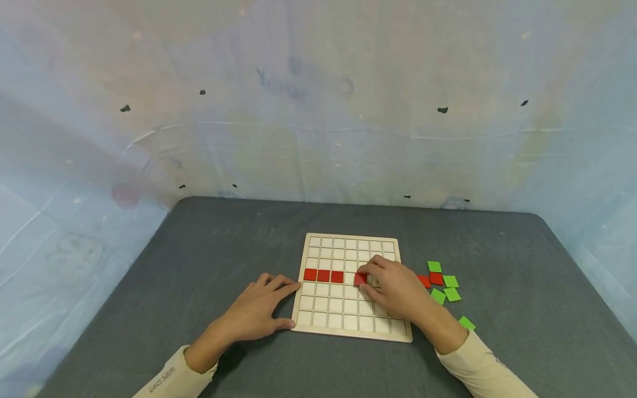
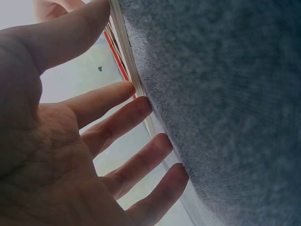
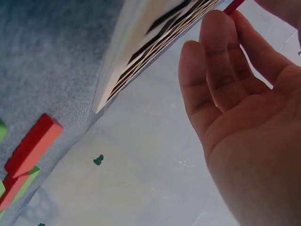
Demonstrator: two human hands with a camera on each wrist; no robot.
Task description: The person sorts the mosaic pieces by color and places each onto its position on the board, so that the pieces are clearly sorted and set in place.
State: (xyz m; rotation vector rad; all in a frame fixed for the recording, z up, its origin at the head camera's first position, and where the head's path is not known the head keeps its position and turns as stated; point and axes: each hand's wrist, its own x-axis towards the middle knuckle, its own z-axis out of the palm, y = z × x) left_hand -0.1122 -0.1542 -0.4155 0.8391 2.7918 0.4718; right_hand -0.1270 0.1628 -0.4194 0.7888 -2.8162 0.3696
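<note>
A wooden grid board point(image 1: 348, 333) lies on the dark table, with three red square tiles point(image 1: 323, 276) side by side at the left of one middle row. My right hand point(image 1: 400, 290) pinches another red tile point(image 1: 360, 278) between thumb and fingers, over that same row, one cell apart from the three. In the right wrist view only a sliver of the pinched tile shows at the top. Fingers spread, my left hand point(image 1: 256, 310) touches the board's left edge with thumb and index fingertip. Seen from the left wrist, its fingertips meet the board's side and the cloth.
Right of the board lie several loose green tiles point(image 1: 452, 294) and red tiles point(image 1: 436, 278), one green tile point(image 1: 466, 323) nearer my right forearm. Grey cloth covers the table point(image 1: 239, 232). A pale patterned sheet point(image 1: 318, 110) hangs behind it.
</note>
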